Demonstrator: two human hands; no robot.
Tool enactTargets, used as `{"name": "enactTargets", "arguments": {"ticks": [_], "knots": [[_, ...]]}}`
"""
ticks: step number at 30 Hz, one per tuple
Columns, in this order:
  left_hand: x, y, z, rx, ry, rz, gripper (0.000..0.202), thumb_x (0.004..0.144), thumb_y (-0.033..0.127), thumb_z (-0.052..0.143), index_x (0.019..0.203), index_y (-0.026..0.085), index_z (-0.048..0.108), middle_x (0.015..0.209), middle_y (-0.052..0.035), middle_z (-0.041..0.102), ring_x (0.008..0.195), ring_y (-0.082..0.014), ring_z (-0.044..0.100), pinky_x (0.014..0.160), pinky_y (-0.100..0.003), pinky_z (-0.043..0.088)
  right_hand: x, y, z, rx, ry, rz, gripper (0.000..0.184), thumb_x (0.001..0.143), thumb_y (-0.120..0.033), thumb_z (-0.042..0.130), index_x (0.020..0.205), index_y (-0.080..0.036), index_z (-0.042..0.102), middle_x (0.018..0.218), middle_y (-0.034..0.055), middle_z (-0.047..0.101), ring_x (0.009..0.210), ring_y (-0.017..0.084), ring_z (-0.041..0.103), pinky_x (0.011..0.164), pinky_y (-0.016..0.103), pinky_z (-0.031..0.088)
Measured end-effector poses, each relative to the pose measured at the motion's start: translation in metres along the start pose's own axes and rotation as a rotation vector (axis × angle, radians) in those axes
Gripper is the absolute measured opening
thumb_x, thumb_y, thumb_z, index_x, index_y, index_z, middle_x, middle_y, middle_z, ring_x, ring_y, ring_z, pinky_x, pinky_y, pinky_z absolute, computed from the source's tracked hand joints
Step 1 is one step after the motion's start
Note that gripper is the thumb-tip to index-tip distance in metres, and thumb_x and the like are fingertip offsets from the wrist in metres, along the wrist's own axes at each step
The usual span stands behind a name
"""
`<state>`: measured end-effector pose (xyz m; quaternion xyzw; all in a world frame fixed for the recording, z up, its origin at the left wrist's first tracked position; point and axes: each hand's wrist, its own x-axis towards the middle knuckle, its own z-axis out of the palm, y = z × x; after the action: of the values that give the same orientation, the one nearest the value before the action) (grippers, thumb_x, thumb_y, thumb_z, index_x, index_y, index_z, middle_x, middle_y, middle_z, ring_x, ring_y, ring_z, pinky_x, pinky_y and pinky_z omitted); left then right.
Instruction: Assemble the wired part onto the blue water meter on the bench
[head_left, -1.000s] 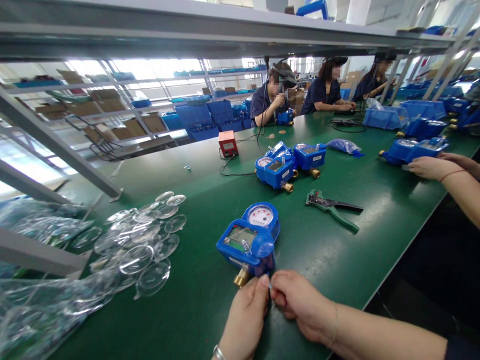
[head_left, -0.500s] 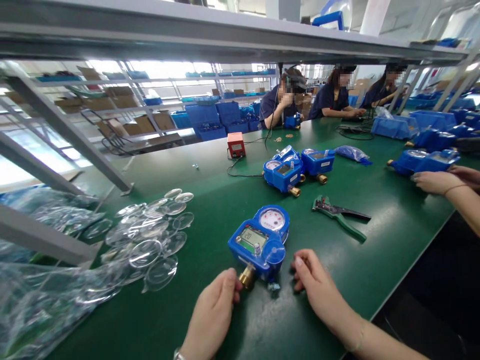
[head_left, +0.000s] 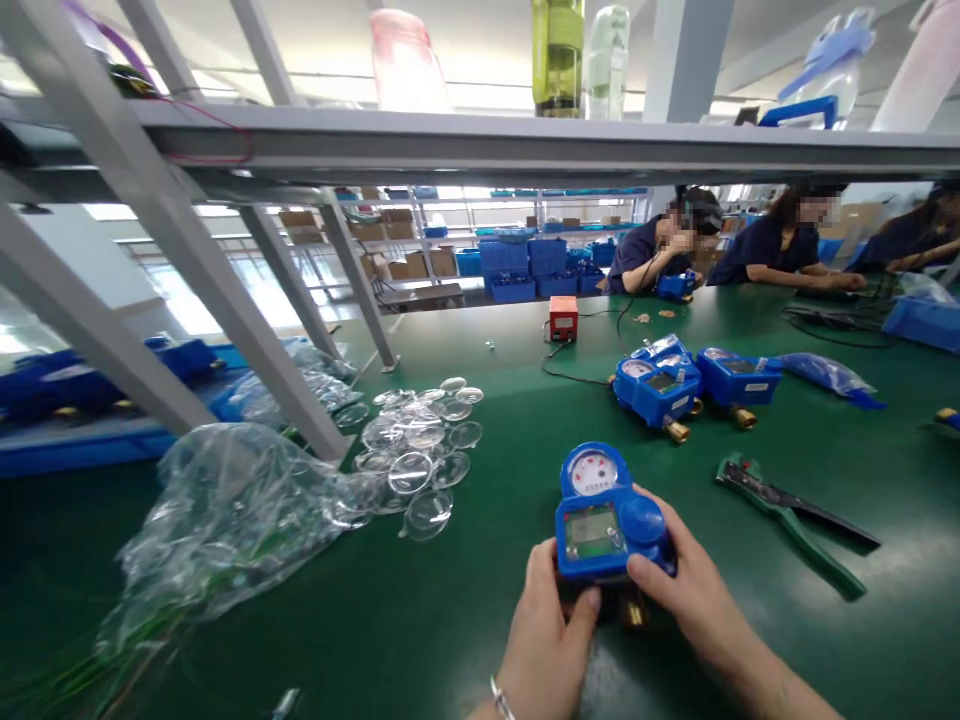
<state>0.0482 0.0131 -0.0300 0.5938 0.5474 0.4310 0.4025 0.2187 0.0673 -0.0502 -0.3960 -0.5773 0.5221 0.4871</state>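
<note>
Leftward, a clear plastic bag [head_left: 240,515] lies slumped on the green worktop [head_left: 420,630], its near end flaring over green strands. Just beside it, transparent round covers [head_left: 427,470] overlap in a loose heap, presumably spread that way so single pieces are easy to reach. Next comes the left hand [head_left: 551,630], fingers clamped on the lower left corner of a blue water meter [head_left: 611,515], thumb along its near edge. The right hand [head_left: 686,575] clamps the other side, fingers behind, thumb pressed below the cap; gripping both sides probably keeps it steady and its face towards the wearer. Whether it rests on the worktop or is lifted, I cannot tell. Farther right, a wire stripper [head_left: 796,530] lies with handles apart, likely left near the right hand for convenience.

As for the held meter, its casing is glossy blue: a rectangular display at left, no digits legible, a white dial with red marks above, a round blue cap at right, and a brass fitting below, partly shadowed.
</note>
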Motion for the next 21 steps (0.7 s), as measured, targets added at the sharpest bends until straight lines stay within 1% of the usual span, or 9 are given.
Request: {"name": "enactTargets", "arguments": {"ticks": [3,5,7,9,12,14,16,18,21], "knots": [[-0.015,0.003,-0.001,0.007,-0.101,-0.012,0.038,0.087,0.02,0.046,0.124,0.018,0.038,0.115,-0.0117,0.054,0.1,-0.0205,0.055,0.082,-0.033,0.049,0.018,0.005,-0.023,0.062,-0.148,0.005,0.069,0.067,-0.044,0.071,0.128,-0.024,0.045,0.128,0.0124,0.052,0.118,0.032,0.048,0.1,0.046,0.036],[-0.022,0.009,-0.009,0.094,-0.199,0.02,0.041,0.084,0.016,0.048,0.125,0.018,0.042,0.115,-0.0114,0.054,0.096,-0.0199,0.056,0.078,-0.03,0.05,0.027,0.016,-0.036,0.165,-0.152,0.052,0.065,0.067,-0.048,0.07,0.124,-0.022,0.051,0.124,0.0155,0.055,0.116,0.035,0.05,0.1,0.048,0.035],[-0.029,0.016,-0.028,0.262,-0.221,0.072,0.036,0.081,0.014,0.051,0.116,0.02,0.052,0.111,-0.0088,0.056,0.095,-0.0191,0.056,0.081,-0.029,0.048,0.031,0.029,-0.047,0.248,-0.109,0.163,0.063,0.067,-0.051,0.067,0.121,-0.022,0.053,0.121,0.0187,0.056,0.112,0.036,0.053,0.097,0.048,0.038],[-0.04,0.02,-0.06,0.463,-0.114,0.075,0.026,0.083,0.017,0.05,0.106,0.022,0.059,0.107,-0.0064,0.057,0.097,-0.0187,0.054,0.087,-0.03,0.045,0.033,0.039,-0.056,0.275,-0.056,0.288,0.067,0.068,-0.056,0.062,0.124,-0.022,0.05,0.119,0.02,0.058,0.106,0.036,0.057,0.092,0.049,0.042],[-0.071,0.014,-0.127,0.79,0.163,-0.087,0.024,0.088,0.025,0.043,0.104,0.022,0.06,0.107,-0.0057,0.057,0.101,-0.0201,0.051,0.093,-0.035,0.041,0.035,0.044,-0.067,0.233,-0.05,0.391,0.08,0.068,-0.06,0.058,0.135,-0.021,0.038,0.121,0.0174,0.058,0.103,0.036,0.06,0.089,0.049,0.046],[-0.097,0.003,-0.17,0.973,0.218,-0.259,0.027,0.086,0.028,0.046,0.11,0.023,0.059,0.109,-0.0054,0.057,0.103,-0.0223,0.051,0.093,-0.04,0.04,0.035,0.043,-0.072,0.202,-0.097,0.409,0.088,0.066,-0.06,0.058,0.14,-0.021,0.029,0.125,0.0149,0.056,0.105,0.037,0.058,0.09,0.049,0.047],[-0.12,-0.007,-0.202,1.012,0.205,-0.336,0.03,0.078,0.028,0.057,0.108,0.023,0.061,0.11,-0.0057,0.058,0.101,-0.0253,0.052,0.091,-0.043,0.041,0.034,0.043,-0.076,0.173,-0.129,0.399,0.091,0.067,-0.06,0.059,0.142,-0.024,0.023,0.131,0.0125,0.051,0.111,0.037,0.054,0.093,0.049,0.046],[-0.134,-0.014,-0.216,1.011,0.183,-0.353,0.025,0.077,0.026,0.059,0.101,0.024,0.064,0.107,-0.005,0.059,0.097,-0.0241,0.053,0.088,-0.041,0.043,0.033,0.047,-0.081,0.112,-0.125,0.366,0.087,0.07,-0.06,0.055,0.142,-0.028,0.021,0.137,0.0091,0.044,0.116,0.037,0.05,0.094,0.049,0.045],[-0.138,-0.015,-0.21,1.005,0.179,-0.327,0.015,0.084,0.025,0.049,0.085,0.021,0.064,0.096,-0.0041,0.061,0.091,-0.0207,0.054,0.083,-0.037,0.044,0.034,0.056,-0.093,-0.046,-0.099,0.241,0.075,0.075,-0.059,0.051,0.14,-0.032,0.027,0.14,0.0057,0.041,0.119,0.037,0.046,0.09,0.048,0.049]]}}
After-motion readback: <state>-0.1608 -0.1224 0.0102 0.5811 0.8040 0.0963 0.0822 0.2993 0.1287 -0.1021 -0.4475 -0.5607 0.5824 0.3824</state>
